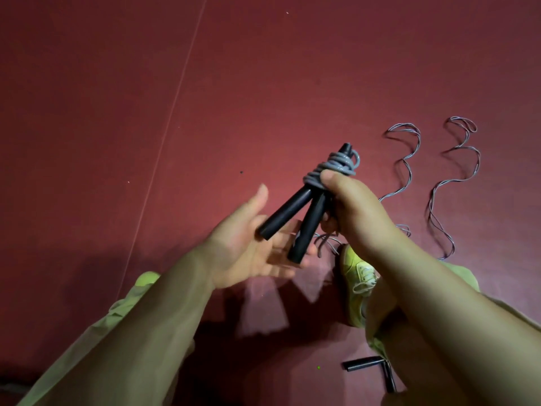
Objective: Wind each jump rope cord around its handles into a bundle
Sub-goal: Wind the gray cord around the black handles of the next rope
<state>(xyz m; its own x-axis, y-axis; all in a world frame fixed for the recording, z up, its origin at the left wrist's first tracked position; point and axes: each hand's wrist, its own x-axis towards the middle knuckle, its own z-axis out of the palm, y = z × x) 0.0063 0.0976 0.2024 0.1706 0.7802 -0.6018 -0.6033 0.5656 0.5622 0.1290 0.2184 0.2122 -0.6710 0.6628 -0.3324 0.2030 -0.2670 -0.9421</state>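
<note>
The right hand [348,206] clenches the wound bundle [319,189] at its springy cord wraps; the left hand [248,244], fingers released, cups under its light, rigid handles, the steadier hold.

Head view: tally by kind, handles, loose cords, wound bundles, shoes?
Black handles: 4, two in the bundle held by the right hand, two on the floor
Loose cords on the floor: 2, one and another
Wound cord bundles: 1
Shoes: 1
Total: 8
</note>
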